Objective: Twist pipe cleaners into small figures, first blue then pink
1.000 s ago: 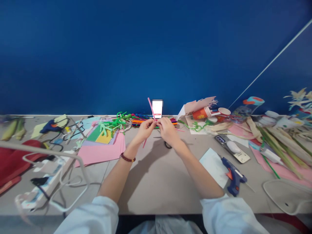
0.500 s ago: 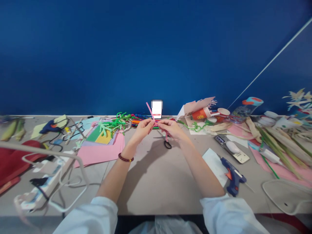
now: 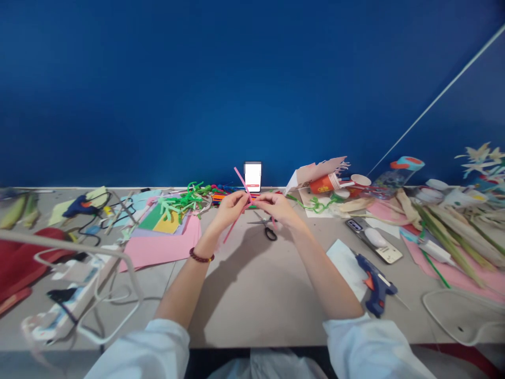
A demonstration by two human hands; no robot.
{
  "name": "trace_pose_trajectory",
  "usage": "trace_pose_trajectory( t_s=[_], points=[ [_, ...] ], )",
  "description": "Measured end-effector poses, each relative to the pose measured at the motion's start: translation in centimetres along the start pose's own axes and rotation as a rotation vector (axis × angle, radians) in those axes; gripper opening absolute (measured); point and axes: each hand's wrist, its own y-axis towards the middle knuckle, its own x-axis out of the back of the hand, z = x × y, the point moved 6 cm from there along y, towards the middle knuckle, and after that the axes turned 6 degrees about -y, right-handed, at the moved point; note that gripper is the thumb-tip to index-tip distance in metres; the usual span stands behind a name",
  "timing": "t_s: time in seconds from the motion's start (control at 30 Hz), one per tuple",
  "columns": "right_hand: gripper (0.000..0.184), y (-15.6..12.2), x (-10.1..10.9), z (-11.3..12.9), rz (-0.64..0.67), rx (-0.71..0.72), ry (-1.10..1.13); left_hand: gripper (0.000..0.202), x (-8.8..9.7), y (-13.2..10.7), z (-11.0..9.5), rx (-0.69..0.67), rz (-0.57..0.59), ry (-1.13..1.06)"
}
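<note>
My left hand (image 3: 229,209) and my right hand (image 3: 278,209) meet above the grey table (image 3: 256,295), both pinching a pink pipe cleaner (image 3: 240,181) where its strands cross. One end sticks up towards the phone, another runs down-left under my left hand. A red bead bracelet (image 3: 201,257) circles my left wrist. Black-handled scissors (image 3: 266,227) lie on the table just below my right hand.
Coloured paper sheets (image 3: 163,239) and green pipe cleaners (image 3: 185,200) lie to the left. A phone (image 3: 253,176) stands against the blue wall. A blue glue gun (image 3: 374,284) and another phone (image 3: 374,239) lie on the right. Cables and a power strip (image 3: 71,305) sit at the left.
The pink pipe cleaner's lower strand has swung out to the lower left. Both hands shifted slightly and the scissors have come into full view below my right hand.
</note>
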Motion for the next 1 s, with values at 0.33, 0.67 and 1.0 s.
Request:
trace_pose_trajectory(
  t_s=[0.33,0.67,1.0],
  points=[
    [0.029,0.2,-0.2,-1.3,0.126,-0.080,0.210,0.013,0.3,-0.7,-3.7,-0.633,-0.001,0.386],
    [0.028,0.7,-0.5,-1.2,0.057,0.019,0.108,0.017,0.3,-0.7,-2.4,-0.579,-0.075,0.296],
    [0.011,0.1,-0.7,0.0,-0.324,0.444,-0.343,0.022,-0.4,-0.2,0.1,-0.079,-0.144,-0.100]
  ],
)
